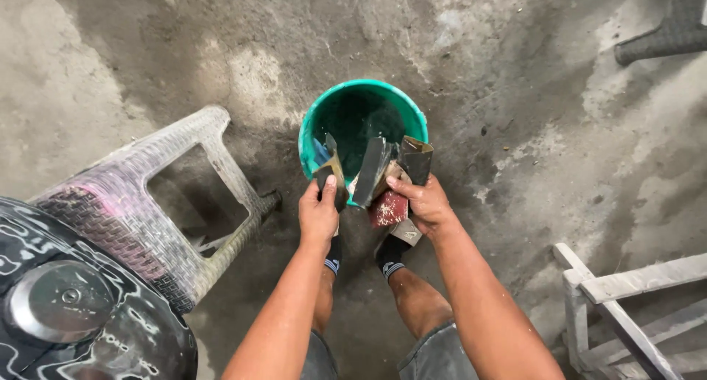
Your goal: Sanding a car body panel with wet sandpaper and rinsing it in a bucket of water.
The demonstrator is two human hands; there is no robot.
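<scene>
Head view looked straight down at your two forearms reaching over a green bucket (pixel 362 100) that stood on the stained concrete floor (pixel 515 129). Your left hand (pixel 318 214) was closed around a small dark scraper (pixel 331 170), its blade pointing up toward the bucket's near rim. Your right hand (pixel 426 203) was clamped on a bundle of flat tools: a dark blade (pixel 370 170) leaning left, a second dark block (pixel 416 157) above your fingers, and a red-stained piece (pixel 388 209) hanging below your palm. How many separate pieces sat in that bundle was hard to tell, since they overlapped. Both hands were close together, nearly side by side, just at the bucket's near edge and partly over it. The bucket's inside looked dark, and a bluish thing showed against its left wall. Below your hands your feet in dark socks (pixel 389 251) stood on the floor. To your left lay a grey woven plastic stool (pixel 184 203) tipped on its side, beside a black patterned tank (pixel 88 306). To your right stood a pale wooden frame (pixel 626 291).
</scene>
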